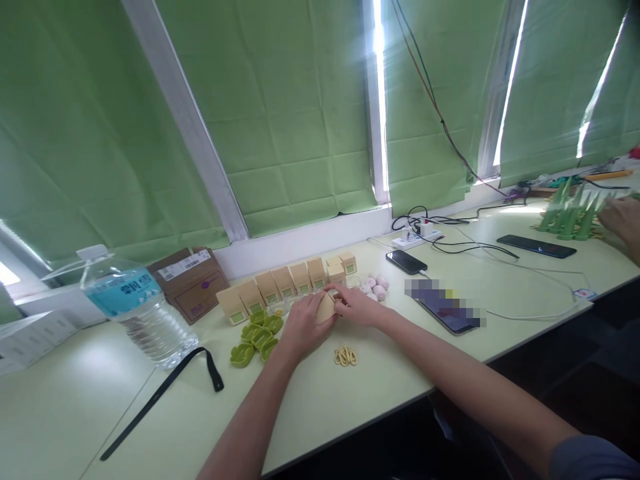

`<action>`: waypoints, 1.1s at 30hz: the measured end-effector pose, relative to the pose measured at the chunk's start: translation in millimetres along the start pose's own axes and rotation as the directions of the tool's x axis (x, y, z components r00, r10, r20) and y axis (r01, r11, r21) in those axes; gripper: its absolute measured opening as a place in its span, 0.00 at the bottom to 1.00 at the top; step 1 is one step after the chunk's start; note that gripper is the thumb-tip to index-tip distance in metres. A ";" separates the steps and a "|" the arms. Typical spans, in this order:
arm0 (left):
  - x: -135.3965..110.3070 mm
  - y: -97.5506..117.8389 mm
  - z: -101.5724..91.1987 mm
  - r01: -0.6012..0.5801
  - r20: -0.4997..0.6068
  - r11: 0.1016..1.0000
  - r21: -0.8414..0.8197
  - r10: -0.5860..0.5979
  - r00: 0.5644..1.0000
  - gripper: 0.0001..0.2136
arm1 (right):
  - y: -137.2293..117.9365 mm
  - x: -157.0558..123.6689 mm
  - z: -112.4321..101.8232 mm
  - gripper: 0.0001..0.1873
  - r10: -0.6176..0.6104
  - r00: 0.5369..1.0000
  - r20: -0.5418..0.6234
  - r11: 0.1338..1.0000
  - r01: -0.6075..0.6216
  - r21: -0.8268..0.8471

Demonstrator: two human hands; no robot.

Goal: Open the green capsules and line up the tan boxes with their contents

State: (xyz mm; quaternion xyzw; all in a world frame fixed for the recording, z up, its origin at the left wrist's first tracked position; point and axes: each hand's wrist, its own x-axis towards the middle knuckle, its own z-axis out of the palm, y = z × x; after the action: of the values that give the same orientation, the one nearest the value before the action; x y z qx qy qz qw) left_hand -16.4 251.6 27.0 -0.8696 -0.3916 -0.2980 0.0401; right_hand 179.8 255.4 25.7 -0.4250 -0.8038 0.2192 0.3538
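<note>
My left hand (303,325) is wrapped round a small tan box (326,309), held just above or on the table. The fingers of my right hand (356,307) are pinched at the same box's right end, partly hiding it. Left of my left hand lies a cluster of green moulded pieces (261,339). Behind both hands stands a row of similar tan boxes (286,283) with green labels. Several pale pink round pieces (379,292) sit beyond my right hand. In front of the hands lies a small group of yellow loops (345,356).
A large water bottle (145,320), a brown carton (193,283) and a black strap (165,393) are at the left. Phones (406,261) and a power strip (415,238) with cables lie to the right. Another person's hand (623,219) touches green spiky pieces (573,213).
</note>
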 end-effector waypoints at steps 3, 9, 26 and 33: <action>-0.9 -1.0 -1.3 0.009 0.004 1.000 -0.013 -0.009 1.000 0.22 | 2.0 0.8 -1.0 0.24 0.019 1.000 -0.024 1.000 -0.019 -0.018; -2.8 -4.5 -1.7 0.037 0.005 0.999 -0.036 -0.037 0.999 0.22 | 8.6 4.4 -3.3 0.21 -0.018 0.996 -0.092 1.000 0.016 -0.017; -2.9 -10.5 3.1 0.141 -0.139 0.979 0.148 -0.120 0.983 0.24 | 7.1 6.1 -5.5 0.10 -0.102 0.975 -0.195 0.992 0.114 0.050; -3.4 -16.5 2.2 0.037 -0.121 0.980 0.195 -0.013 0.993 0.23 | 10.8 7.5 -0.8 0.10 -0.096 0.986 -0.137 0.995 0.096 -0.001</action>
State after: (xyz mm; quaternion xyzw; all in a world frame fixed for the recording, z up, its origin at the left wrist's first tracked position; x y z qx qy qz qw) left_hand -28.7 261.4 20.6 -0.8370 -0.4270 -0.3098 0.1453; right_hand 183.2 267.5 22.1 -0.3987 -0.7965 0.1746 0.4197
